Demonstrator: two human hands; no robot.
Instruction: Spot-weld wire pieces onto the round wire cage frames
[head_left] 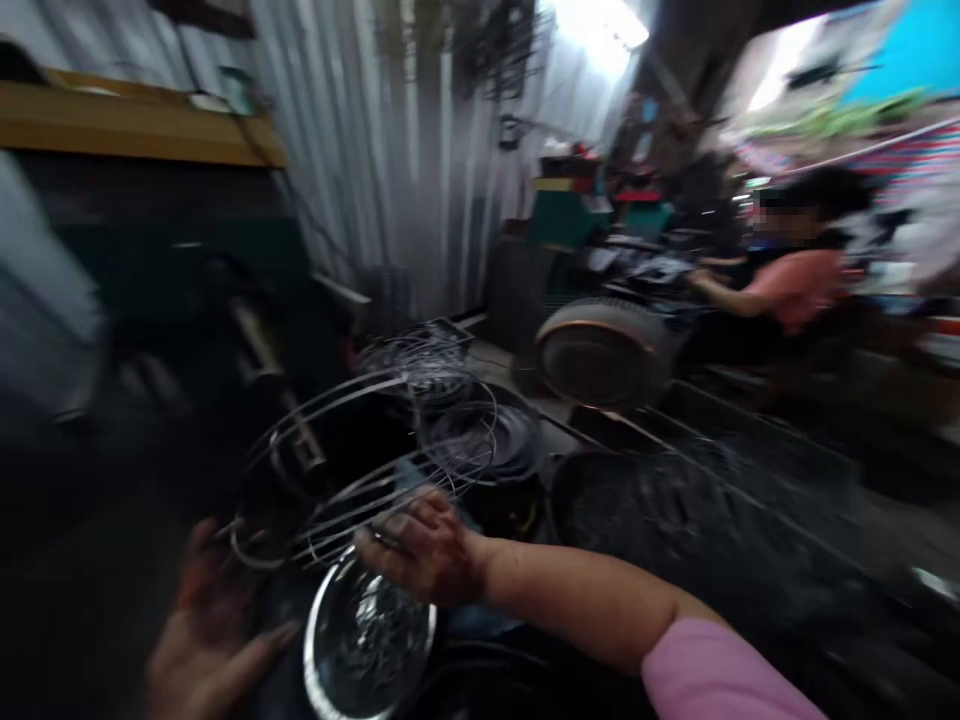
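My left hand [206, 635] is at the lower left, blurred, its thumb and fingers apart. Close to its fingertips is the curved end of a loose bundle of metal wire [352, 510], and I cannot tell whether they touch. My right hand [431, 550] reaches in from the right with fingers closed. A small dark, thin thing shows at those fingers, too blurred to name. Below that hand, a shiny metal bowl [430, 640] holds many small silvery bits. Behind the hands, wire coils [480, 440] lie in loose loops.
A round grey fan-like housing [604, 350] stands beyond the coils. Dark trays [697, 510] spread across the right. A person in an orange top [799, 285] sits at the far right, hands over a cluttered worktop. At the left is a bench with a wooden top [142, 130], before a corrugated metal wall [360, 150].
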